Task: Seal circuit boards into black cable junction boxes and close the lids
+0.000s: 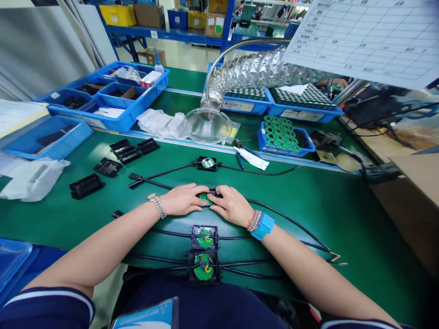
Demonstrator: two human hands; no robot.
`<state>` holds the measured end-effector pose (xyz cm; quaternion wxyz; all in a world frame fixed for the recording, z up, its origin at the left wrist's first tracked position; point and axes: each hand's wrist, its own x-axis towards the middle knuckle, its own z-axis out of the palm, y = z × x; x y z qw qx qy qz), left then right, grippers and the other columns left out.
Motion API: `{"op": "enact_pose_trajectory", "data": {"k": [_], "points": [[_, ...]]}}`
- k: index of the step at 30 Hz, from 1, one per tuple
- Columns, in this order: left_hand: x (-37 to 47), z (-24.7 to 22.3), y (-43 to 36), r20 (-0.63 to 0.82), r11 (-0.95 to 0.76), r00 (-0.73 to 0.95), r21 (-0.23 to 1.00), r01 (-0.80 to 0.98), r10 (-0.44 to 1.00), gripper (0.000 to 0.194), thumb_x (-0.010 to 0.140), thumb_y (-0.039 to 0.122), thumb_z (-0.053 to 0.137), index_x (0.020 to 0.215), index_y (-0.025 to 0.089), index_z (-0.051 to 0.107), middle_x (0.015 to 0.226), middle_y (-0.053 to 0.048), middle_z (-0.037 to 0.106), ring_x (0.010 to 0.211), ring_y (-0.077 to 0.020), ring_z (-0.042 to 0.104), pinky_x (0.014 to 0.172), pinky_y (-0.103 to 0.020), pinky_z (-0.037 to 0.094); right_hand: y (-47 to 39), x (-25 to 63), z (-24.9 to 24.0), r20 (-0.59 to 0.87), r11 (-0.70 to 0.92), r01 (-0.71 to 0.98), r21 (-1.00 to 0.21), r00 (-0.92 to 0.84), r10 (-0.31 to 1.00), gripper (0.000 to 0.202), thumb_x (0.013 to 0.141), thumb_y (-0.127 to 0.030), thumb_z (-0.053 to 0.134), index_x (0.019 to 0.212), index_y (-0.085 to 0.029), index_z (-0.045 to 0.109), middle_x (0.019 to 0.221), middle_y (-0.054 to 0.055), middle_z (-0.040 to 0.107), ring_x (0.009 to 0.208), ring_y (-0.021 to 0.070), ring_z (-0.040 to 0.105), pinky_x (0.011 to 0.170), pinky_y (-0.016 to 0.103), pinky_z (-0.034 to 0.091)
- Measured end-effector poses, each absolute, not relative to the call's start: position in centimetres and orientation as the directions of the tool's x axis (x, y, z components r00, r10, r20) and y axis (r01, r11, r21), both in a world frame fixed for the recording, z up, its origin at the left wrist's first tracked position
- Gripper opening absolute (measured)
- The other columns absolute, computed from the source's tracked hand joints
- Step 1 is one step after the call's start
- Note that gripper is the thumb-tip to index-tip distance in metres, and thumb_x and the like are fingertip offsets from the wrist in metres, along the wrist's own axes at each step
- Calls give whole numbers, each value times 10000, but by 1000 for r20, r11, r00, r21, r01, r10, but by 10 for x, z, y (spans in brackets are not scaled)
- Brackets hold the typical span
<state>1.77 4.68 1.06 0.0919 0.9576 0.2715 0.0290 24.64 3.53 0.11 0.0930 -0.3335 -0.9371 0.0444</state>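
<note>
Both hands meet at a small black plastic housing [215, 192] with a round green circuit board [205, 197] inside and black cable running out each side. My left hand [183, 199] grips its left side, fingers bent over the edge. On the right side, my right hand [232, 204] presses with thumb and fingers, covering much of the housing. Beyond them lies another housing with a round board [208, 163] in it. Closer to my body sit open housings with a wired green board [205, 238] and another wired board [204, 267], cables stretching left and right.
Several loose black housing parts [124, 151] lie at left. A clear extraction hood [207, 125] on a foil duct hangs over the back. Pliers [244, 151] rest beside a blue tray of green boards [283, 135]. Blue bins [126, 116] stand back left.
</note>
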Motion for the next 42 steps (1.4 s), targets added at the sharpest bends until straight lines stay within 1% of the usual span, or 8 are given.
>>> {"op": "enact_pose_trajectory", "data": {"k": [7,16,20,23,27,32,38,42], "points": [[18,13,48,-14,-842,855,168,513,519,275,879,385,443,1040,293,645,1337,-22,397,988,-202,498,897,-365,412,30,238,3,132,782,619,-75,-771,623,320,924,-345,384,1152,-176,530,1026,81,517,838,188,420,667,313,326],[20,15,47,-17,-845,854,132,518,520,269,870,393,457,997,269,659,1324,-45,416,1007,-223,523,934,-409,392,25,231,-2,174,775,623,-103,-756,631,295,936,-326,365,1123,-188,546,1062,67,555,831,182,407,656,312,321],[12,32,48,-55,-803,830,223,553,556,288,827,331,542,1107,281,587,1347,-46,393,1053,-217,522,887,-342,432,24,229,-1,186,763,641,-84,-742,644,316,937,-342,360,1131,-182,553,1008,82,566,839,189,411,652,311,325],[5,42,50,-62,-648,684,270,712,726,297,835,226,511,1128,197,545,1174,-74,537,979,-186,565,809,-284,460,23,230,-3,208,767,636,-92,-741,639,318,934,-335,371,1138,-175,554,999,84,571,836,188,414,673,307,340],[7,42,52,-100,-552,581,217,805,808,181,852,228,469,894,152,628,884,-66,627,820,-190,601,755,-291,458,23,230,-5,228,763,635,-122,-730,644,308,927,-322,395,1135,-166,560,982,88,574,840,184,423,704,304,360],[17,40,49,-100,-546,577,226,807,811,238,871,245,425,861,148,641,857,-79,631,800,-191,597,732,-282,446,22,229,-6,236,761,633,-142,-725,647,305,927,-315,394,1129,-162,564,966,91,579,842,185,428,722,303,375],[19,39,47,-161,-542,601,300,785,783,275,888,246,401,769,166,636,755,-23,627,736,-140,587,692,-216,435,22,230,-7,234,746,643,-176,-708,666,281,925,-317,393,1077,-159,568,976,82,578,861,190,425,747,306,368],[18,30,42,-167,-530,592,303,792,788,289,892,236,365,804,151,626,792,-59,612,758,-170,583,704,-255,431,20,228,-4,220,737,654,-172,-704,676,328,923,-308,402,1216,-189,486,953,73,569,840,189,422,727,307,359]]}}
